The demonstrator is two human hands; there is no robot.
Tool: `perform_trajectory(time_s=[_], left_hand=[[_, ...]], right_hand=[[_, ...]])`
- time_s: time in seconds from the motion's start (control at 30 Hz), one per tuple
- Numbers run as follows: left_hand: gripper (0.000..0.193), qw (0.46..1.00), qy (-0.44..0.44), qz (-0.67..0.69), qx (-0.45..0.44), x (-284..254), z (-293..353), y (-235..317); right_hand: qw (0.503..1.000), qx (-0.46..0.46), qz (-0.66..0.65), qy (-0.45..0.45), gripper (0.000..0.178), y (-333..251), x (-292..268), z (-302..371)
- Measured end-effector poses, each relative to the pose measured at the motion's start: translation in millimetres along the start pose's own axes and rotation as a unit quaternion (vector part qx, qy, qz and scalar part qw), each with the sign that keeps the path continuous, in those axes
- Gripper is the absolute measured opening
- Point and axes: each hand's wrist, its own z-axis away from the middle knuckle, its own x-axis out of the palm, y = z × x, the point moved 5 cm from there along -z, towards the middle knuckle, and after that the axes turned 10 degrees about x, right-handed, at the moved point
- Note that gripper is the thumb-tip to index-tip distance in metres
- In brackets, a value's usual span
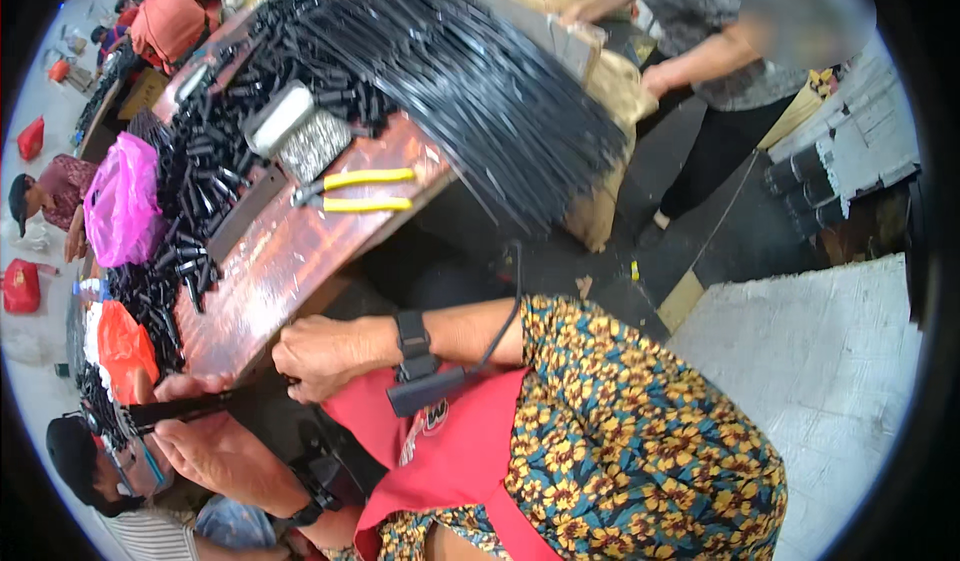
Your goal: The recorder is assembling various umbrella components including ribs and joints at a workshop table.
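As far as shows, right hand point(330, 357) looks curled.

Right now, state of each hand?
Left hand: dark strip alongside; can't tell if gripped.
Right hand: curled closed; any contents hidden.

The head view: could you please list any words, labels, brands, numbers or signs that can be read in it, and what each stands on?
Red apron: partial dark-and-white print, broken up by folds; no whole word can be made out, so nothing is quoted.
Cardboard box at upper left: faint marks, too small and blurred to read.
I see no other readable text.
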Motion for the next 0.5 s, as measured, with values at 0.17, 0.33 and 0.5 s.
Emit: perform_trajectory(time_s=[0.17,0.33,0.5], left_hand=[[0.048,0.999,0.004,-0.036,-0.032,-24,6,-15],[0.049,0.997,-0.039,-0.053,-0.038,-27,1,-27],[0.050,0.997,-0.036,-0.051,-0.046,-39,-3,-32]], right_hand=[[0.999,0.023,0.016,-0.033,0.026,14,19,-4],[0.999,0.037,0.001,-0.030,0.027,26,26,-4],[0.999,0.016,-0.013,-0.038,0.031,28,34,-13]])
